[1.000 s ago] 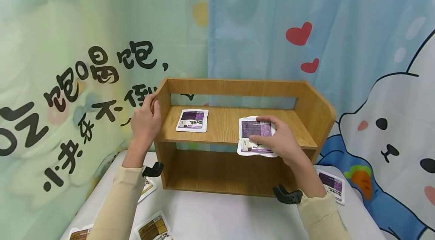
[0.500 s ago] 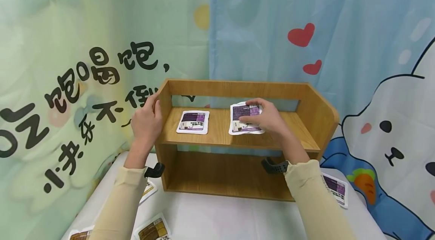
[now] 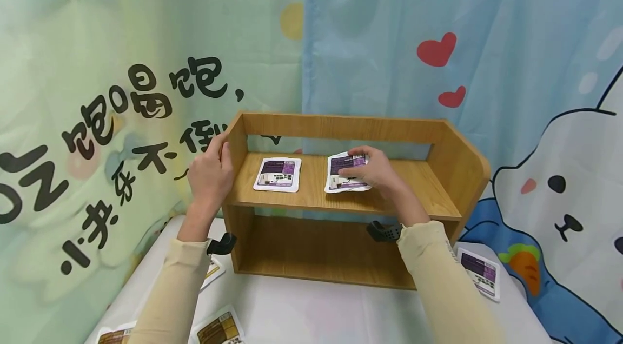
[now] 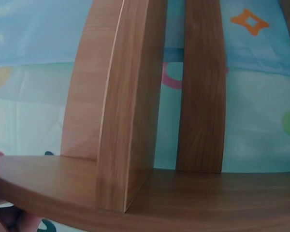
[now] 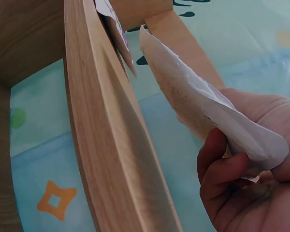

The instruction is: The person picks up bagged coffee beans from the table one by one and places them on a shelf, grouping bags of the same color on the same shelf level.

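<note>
A two-tier wooden shelf (image 3: 311, 196) stands on the white table. My left hand (image 3: 209, 175) grips the edge of its left side panel; only a sliver of that hand shows in the left wrist view. With thumb and fingers, my right hand (image 3: 379, 172) holds a flat purple-and-white packet (image 3: 336, 183) over the middle of the upper tier. In the right wrist view the packet (image 5: 188, 92) is tilted close over the board, its layered edges suggesting more than one. To its left, a similar packet (image 3: 277, 174) lies flat on the upper tier.
Another purple packet (image 3: 479, 273) lies on the table (image 3: 311, 314) right of the shelf. Brown-and-white packets (image 3: 219, 326) lie at the front left, partly behind the left sleeve. Printed curtains (image 3: 360, 35) hang behind the shelf.
My right hand has carried the packet from the front edge of the upper tier back and left over the board. My left hand keeps its grip on the side panel.
</note>
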Motion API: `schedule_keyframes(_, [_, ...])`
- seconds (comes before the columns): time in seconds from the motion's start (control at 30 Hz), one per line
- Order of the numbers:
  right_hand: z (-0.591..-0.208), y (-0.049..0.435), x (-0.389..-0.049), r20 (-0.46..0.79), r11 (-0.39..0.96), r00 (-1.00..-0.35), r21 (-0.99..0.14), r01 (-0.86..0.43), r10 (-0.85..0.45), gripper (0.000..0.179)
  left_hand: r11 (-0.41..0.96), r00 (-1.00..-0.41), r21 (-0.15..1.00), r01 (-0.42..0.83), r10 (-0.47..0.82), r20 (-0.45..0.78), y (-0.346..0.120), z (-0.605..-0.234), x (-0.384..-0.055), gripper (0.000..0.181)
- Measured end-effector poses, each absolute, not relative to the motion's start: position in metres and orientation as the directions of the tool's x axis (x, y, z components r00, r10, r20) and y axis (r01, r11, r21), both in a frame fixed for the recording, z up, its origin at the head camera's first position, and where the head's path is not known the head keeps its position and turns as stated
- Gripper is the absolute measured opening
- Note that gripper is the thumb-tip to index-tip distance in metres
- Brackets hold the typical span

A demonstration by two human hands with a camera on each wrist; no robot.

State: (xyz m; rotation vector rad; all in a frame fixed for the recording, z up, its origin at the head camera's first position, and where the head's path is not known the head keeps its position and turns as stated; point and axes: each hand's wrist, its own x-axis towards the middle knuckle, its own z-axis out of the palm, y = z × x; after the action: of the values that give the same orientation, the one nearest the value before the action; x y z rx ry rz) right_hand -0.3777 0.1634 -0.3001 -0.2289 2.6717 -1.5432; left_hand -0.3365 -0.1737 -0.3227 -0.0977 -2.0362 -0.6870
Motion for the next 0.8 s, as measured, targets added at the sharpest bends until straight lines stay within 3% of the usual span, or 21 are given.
schedule_keyframes(0.57, [-0.309, 0.154, -0.387, 0.011, 0.515, -0.991, -0.854, -0.078, -0.131, 0.065, 0.834, -0.574, 0.401, 0.38, -0.128, 0.809, -0.177, -0.323, -0.334, 0.033])
schedule_keyframes(0.8, [-0.31, 0.151, -0.389, 0.073, 0.619, -0.989, -0.773, -0.137, -0.128, 0.068, 0.84, -0.531, 0.399, 0.368, -0.162, 0.832, -0.174, -0.325, -0.335, 0.031])
